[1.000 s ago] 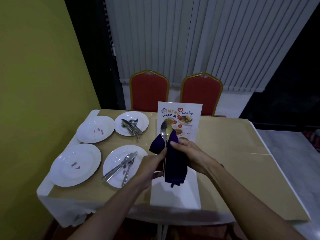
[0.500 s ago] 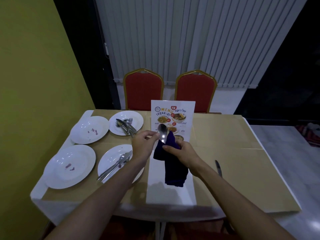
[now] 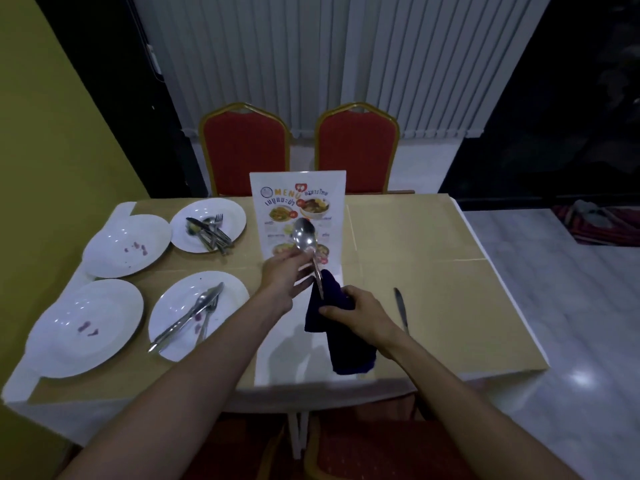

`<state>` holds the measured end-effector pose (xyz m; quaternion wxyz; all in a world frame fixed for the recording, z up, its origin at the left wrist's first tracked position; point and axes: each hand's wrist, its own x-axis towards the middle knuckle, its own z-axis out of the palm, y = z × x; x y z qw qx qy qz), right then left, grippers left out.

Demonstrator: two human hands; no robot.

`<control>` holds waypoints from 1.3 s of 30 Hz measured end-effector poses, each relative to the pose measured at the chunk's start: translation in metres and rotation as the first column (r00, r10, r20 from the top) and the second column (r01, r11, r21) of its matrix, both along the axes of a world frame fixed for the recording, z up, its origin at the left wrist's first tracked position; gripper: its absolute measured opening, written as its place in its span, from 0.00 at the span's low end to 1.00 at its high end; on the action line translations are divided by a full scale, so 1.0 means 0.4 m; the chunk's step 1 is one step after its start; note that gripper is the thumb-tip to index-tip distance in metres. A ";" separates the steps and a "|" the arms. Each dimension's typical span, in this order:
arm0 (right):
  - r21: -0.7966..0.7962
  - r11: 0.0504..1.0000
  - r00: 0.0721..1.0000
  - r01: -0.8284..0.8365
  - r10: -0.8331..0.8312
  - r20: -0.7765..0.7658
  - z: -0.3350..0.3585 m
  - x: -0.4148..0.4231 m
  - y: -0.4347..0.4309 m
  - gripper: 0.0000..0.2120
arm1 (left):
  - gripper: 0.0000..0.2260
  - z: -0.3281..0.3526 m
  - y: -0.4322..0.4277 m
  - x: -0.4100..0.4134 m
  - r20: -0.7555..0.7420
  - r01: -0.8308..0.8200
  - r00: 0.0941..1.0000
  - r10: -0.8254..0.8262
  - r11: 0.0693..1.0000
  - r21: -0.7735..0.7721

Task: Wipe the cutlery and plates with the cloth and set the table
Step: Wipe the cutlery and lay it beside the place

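My left hand [image 3: 284, 276] pinches a metal spoon [image 3: 305, 237] just below its bowl and holds it upright over the menu. My right hand [image 3: 358, 315] grips a dark blue cloth [image 3: 341, 344] wrapped round the lower end of the spoon's handle. A knife [image 3: 401, 309] lies on the table just right of my right hand. Several white plates sit on the left: a near plate with cutlery [image 3: 180, 336], a far plate with cutlery [image 3: 232, 219], and two stained plates [image 3: 104, 320] [image 3: 114, 252].
The table [image 3: 433, 271] has a tan cover and a laminated menu [image 3: 298, 195] lying down its middle. Two red chairs [image 3: 244, 150] [image 3: 356, 147] stand at the far side, and another red chair [image 3: 374, 452] is below me. A yellow wall runs along the left.
The cloth has slid down the spoon from just under the bowl to the handle's lower end. My left hand has shifted up to hold the spoon just below the bowl. A knife has come into view beside my right hand.
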<state>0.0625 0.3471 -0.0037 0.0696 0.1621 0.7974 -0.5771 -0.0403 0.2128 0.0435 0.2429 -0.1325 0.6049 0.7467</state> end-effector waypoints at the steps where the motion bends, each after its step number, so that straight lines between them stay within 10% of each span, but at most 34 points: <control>1: 0.023 1.000 1.000 0.007 -0.008 0.027 -0.015 0.011 0.029 0.18 | 0.08 0.003 0.024 -0.004 -0.001 -0.023 1.000 0.024 0.999 0.028; 10: 0.011 0.936 0.929 0.351 -0.350 0.123 -0.139 0.078 0.308 0.18 | 0.09 -0.200 0.234 0.058 0.130 0.209 0.972 -0.194 0.971 -0.115; 20: -0.029 0.929 0.908 0.369 -0.354 0.223 -0.254 0.101 0.399 0.20 | 0.09 -0.472 0.308 0.147 0.242 0.236 0.958 -0.157 0.908 -0.347; 25: -0.046 0.928 0.905 0.369 -0.347 0.248 -0.271 0.096 0.409 0.19 | 0.19 -0.528 0.316 0.175 -0.049 0.272 0.879 -0.475 0.584 -0.765; 30: -0.029 0.929 0.899 0.370 -0.350 0.264 -0.272 0.093 0.408 0.20 | 0.35 -0.572 0.269 0.215 -0.064 0.105 0.454 -0.889 0.125 -0.987; 39: 0.089 0.949 0.923 0.304 -0.316 0.218 -0.261 0.065 0.361 0.19 | 0.36 -0.550 0.198 0.186 -0.100 0.189 0.379 -0.920 0.183 -0.965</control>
